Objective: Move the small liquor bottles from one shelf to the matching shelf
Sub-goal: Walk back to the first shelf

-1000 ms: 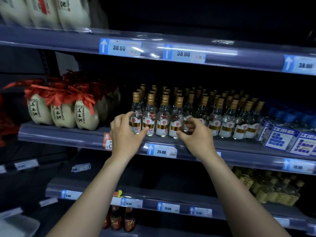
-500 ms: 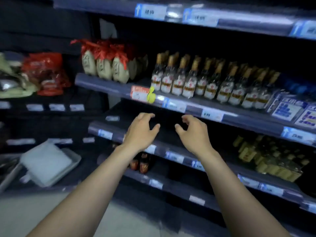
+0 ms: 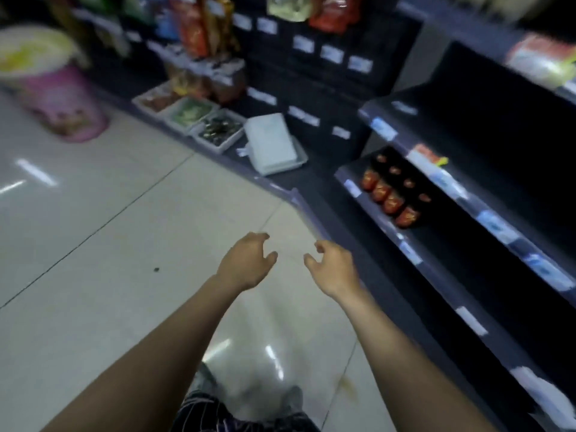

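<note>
My left hand [image 3: 246, 263] and my right hand [image 3: 335, 265] hang side by side over the tiled floor, fingers apart and curled, holding nothing. To their right, several small dark bottles with red labels [image 3: 389, 194] stand in rows on the lowest dark shelf [image 3: 414, 254]. The gold-capped clear liquor bottles are out of view. The whole picture is blurred by motion.
A white tray with a white slab [image 3: 271, 145] lies on the low ledge ahead. Trays of loose goods [image 3: 190, 120] sit left of it. A pink tub [image 3: 59, 101] stands on the floor at far left. Shelf edges with price tags [image 3: 495, 226] run along the right.
The view has swung down and left from the liquor shelf to the floor. Both hands let go of the gold-capped bottles' row and dropped away from the shelves, still empty.
</note>
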Action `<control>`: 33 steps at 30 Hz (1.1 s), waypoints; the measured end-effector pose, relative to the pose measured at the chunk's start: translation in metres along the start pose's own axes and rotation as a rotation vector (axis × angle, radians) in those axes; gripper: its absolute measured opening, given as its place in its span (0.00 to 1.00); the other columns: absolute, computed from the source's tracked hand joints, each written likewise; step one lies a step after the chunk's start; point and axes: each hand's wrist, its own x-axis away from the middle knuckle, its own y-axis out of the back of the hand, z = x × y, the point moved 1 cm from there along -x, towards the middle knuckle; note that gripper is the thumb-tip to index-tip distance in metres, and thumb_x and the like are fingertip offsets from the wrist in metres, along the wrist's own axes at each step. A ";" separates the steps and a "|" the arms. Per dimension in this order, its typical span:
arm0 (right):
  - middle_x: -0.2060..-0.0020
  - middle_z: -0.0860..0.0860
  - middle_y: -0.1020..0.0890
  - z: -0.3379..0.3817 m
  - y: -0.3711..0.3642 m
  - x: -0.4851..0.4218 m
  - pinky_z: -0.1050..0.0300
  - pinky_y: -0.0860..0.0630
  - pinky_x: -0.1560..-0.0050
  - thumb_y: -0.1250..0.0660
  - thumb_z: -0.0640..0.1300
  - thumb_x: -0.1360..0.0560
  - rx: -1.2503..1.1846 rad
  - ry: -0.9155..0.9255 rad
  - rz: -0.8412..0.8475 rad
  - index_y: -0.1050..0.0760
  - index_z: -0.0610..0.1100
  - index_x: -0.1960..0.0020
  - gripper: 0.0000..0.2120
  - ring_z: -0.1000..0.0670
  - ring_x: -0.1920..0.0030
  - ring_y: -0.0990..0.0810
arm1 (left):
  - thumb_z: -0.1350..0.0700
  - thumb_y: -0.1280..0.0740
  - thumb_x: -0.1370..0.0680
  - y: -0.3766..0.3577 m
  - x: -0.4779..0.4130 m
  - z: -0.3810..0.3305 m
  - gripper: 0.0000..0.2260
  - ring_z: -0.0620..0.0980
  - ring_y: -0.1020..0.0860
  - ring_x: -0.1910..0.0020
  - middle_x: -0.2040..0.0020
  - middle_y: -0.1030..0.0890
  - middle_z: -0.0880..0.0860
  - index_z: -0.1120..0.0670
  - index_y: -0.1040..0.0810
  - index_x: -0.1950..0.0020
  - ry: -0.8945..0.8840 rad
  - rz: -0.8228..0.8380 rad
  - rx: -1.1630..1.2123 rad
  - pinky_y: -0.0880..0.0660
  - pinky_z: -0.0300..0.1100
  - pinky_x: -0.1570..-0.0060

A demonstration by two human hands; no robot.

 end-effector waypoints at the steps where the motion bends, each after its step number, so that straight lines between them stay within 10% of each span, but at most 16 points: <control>1: 0.38 0.46 0.16 0.020 -0.026 0.002 0.56 0.26 0.42 0.30 0.55 0.23 0.020 0.024 0.054 0.22 0.42 0.33 0.24 0.43 0.38 0.19 | 0.45 0.34 0.20 0.007 0.016 0.036 0.26 0.58 0.24 0.33 0.30 0.24 0.58 0.56 0.29 0.25 0.065 -0.001 -0.006 0.28 0.49 0.34; 14: 0.38 0.45 0.17 0.383 -0.425 0.132 0.55 0.23 0.42 0.32 0.55 0.22 0.305 0.427 0.734 0.24 0.43 0.30 0.24 0.43 0.39 0.19 | 0.46 0.35 0.19 0.137 0.299 0.488 0.26 0.58 0.25 0.32 0.29 0.24 0.59 0.58 0.30 0.24 0.825 -0.160 0.245 0.27 0.49 0.35; 33: 0.35 0.43 0.19 0.937 -0.852 0.251 0.51 0.22 0.39 0.34 0.56 0.21 0.584 1.014 1.049 0.28 0.43 0.26 0.28 0.42 0.37 0.20 | 0.50 0.33 0.19 0.403 0.517 0.958 0.23 0.56 0.22 0.35 0.32 0.20 0.58 0.58 0.26 0.26 1.444 -0.662 0.617 0.27 0.46 0.37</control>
